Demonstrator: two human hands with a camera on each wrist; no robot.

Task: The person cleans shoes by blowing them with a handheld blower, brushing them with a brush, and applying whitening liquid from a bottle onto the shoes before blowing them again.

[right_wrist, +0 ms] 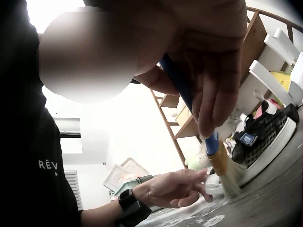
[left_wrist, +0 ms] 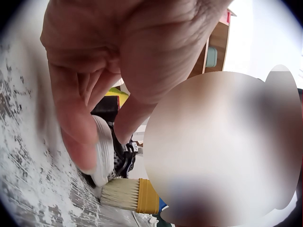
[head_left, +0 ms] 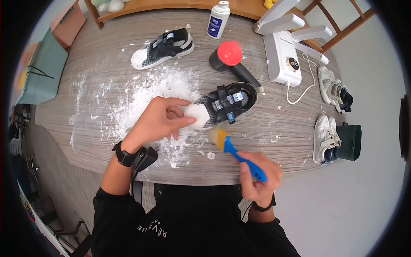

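Left hand: the person's left hand (head_left: 165, 120) has the white toe of the near shoe (head_left: 222, 105) pinched between thumb and fingers, only partly open, the gap filled by the toe.
Right hand: the right hand (head_left: 259, 175) has its fingers curled round the blue handle of a flat brush (head_left: 227, 144) – closed on it, with the bristles pointing to the shoe.
Near shoe: on the table (head_left: 98, 55), straps facing up, toe to the left hand and heel towards the far right.
Bristles: right by the sole edge near the toe, low over the tabletop.
Other shoe: a matching black-and-white one (head_left: 162, 48) sits farther back on the left, upright.
Powder: white powder (head_left: 158, 88) lies thick between and around the two shoes, with specks scattered wider.
Behind the near shoe: a black tool with a round red top (head_left: 230, 53), its dark handle reaching down to the heel side; a white bottle (head_left: 218, 20) stands beyond.
Far right: a white device (head_left: 282, 58) with a round display and a cable – then pale shoes (head_left: 326, 139) beside a dark green bin (head_left: 350, 141).
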